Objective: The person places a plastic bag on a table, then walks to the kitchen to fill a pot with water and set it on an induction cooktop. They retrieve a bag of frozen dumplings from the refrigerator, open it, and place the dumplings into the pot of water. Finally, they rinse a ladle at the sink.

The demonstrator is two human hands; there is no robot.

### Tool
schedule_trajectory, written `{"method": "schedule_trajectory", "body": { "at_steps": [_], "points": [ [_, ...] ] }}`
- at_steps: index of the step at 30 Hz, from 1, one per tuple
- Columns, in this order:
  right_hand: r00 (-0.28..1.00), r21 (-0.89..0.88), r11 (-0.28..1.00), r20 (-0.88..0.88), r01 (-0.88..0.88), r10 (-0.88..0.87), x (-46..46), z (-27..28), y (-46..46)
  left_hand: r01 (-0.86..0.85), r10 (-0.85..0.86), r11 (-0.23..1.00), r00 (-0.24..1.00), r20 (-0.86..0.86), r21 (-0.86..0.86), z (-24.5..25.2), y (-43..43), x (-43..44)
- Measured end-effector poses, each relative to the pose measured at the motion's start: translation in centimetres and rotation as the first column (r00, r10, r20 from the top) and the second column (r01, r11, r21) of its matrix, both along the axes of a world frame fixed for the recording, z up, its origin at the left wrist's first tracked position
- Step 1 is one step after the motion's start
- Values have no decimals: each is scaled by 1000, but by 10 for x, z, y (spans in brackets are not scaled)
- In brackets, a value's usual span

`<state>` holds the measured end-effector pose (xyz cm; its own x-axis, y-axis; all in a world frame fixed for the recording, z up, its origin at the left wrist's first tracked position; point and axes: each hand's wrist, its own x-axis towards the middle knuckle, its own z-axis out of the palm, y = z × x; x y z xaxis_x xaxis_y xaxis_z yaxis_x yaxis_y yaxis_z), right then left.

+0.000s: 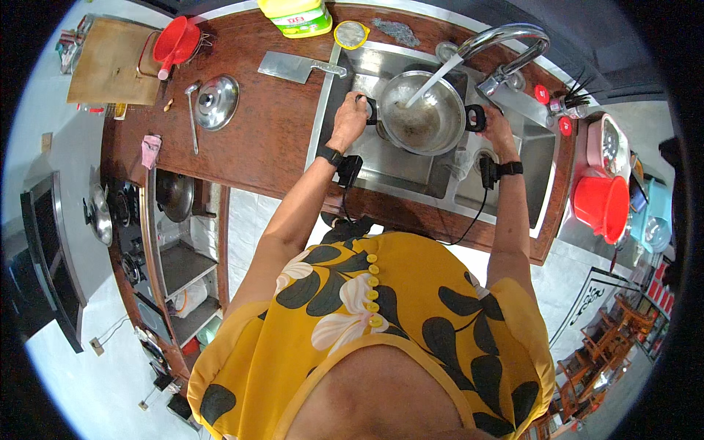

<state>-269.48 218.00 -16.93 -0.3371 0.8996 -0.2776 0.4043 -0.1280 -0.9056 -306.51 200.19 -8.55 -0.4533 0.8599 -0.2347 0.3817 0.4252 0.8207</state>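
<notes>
A stainless steel pot (422,118) with two black handles is over the double-bowl sink (396,170). Water runs into it from the chrome faucet (503,38), and some water lies in its bottom. My left hand (351,120) grips the handle on the left. Around the right handle is my right hand (498,132), its fingers partly hidden behind it. A clear plastic item (461,164) lies in the sink below the pot's right side.
A cleaver (289,66) lies at the sink's left edge. Farther left are a steel lid (217,102), a ladle (192,118) and a red plastic dipper (177,41). A steel scouring pad (396,32) sits behind the sink. Right of the counter stands a red bucket (599,206).
</notes>
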Motion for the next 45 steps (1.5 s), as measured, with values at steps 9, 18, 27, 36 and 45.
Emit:
{"method": "schedule_trajectory", "body": {
  "at_steps": [9, 18, 27, 36, 45],
  "points": [
    [978, -334, 941, -172, 58, -121, 1, 67, 20, -80, 82, 997, 981, 178, -16, -4, -18, 13],
    [992, -122, 991, -108, 49, -63, -57, 139, -33, -214, 189, 974, 950, 248, 79, 17, -89, 0],
    [972, 105, 984, -171, -146, 163, -203, 219, -190, -431, 349, 855, 889, 295, 288, 116, -300, -84],
    [803, 54, 863, -341, -501, 488, -397, 216, -441, -780, 772, 555, 613, 171, 291, 168, -606, -140],
    [381, -38, 409, -449, -912, 808, -583, 206, -667, -940, 994, 101, 109, 7, 325, 165, -860, -187]
  ]
}}
